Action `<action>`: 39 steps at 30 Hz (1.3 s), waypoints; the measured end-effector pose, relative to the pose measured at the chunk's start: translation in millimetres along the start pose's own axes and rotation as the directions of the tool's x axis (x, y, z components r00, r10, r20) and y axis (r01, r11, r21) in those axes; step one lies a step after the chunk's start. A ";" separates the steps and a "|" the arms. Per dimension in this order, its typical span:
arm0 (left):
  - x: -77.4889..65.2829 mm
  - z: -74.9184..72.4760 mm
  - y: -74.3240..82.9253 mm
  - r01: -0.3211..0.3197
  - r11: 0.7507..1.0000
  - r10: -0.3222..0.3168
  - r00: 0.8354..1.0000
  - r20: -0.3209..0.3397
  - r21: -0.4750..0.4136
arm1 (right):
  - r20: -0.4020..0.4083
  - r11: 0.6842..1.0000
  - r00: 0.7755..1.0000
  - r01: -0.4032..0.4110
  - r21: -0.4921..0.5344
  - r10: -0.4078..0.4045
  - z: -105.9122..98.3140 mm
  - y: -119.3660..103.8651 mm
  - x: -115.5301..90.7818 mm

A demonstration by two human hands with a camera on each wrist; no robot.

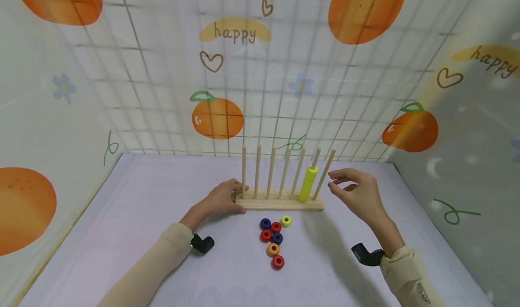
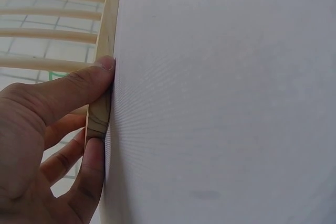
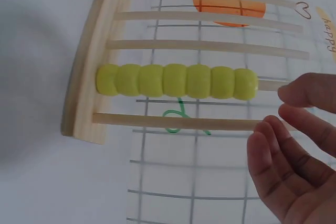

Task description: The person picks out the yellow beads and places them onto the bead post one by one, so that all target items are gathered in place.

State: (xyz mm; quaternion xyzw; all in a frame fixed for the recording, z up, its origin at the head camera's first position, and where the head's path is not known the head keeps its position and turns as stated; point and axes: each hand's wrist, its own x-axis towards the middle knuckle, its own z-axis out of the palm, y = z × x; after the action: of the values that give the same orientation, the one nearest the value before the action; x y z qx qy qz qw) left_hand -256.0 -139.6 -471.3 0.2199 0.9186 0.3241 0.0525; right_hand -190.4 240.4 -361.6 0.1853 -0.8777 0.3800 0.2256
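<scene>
My left hand (image 1: 221, 197) grips the left end of a wooden bead rack (image 1: 280, 204), thumb along the front of its base and fingers around the end and back. Several upright pegs rise from the base. One peg, second from the right, carries a stack of yellow beads (image 1: 308, 185), with its bare tip showing above them. To the right of the pegs my right hand (image 1: 359, 194) is raised, fingers loosely bent and nothing held. In the right wrist view, its fingertips (image 3: 259, 148) are close by the ends of the two rightmost pegs.
In front of the rack lie several loose beads: a yellow bead (image 1: 282, 222), blue beads, red beads and an orange bead (image 1: 270, 252). A patterned cloth (image 1: 162, 95) with oranges and grid lines hangs behind and at the sides of the white table (image 1: 227, 275).
</scene>
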 end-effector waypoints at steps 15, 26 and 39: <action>0.5 0.7 1.2 -0.004 1.000 0.004 1.000 0.003 -0.010 | 0.099 0.995 0.992 -0.089 0.050 0.084 35.4 24.0 -36.5; 0.5 -0.5 0.6 0.008 1.000 -0.008 1.000 -0.002 0.000 | 0.146 0.987 0.981 -0.137 0.078 0.125 55.7 36.3 -52.9; 0.1 -0.6 2.3 0.025 1.000 -0.025 1.000 0.002 -0.006 | 0.221 0.972 0.956 -0.218 0.091 0.194 76.6 36.5 -63.2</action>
State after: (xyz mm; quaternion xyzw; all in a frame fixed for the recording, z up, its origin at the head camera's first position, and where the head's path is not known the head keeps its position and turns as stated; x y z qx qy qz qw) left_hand -255.3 -138.3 -469.5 0.2087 0.9202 0.3261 0.0581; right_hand -175.7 216.0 -463.5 0.1444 -0.8880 0.4292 0.0794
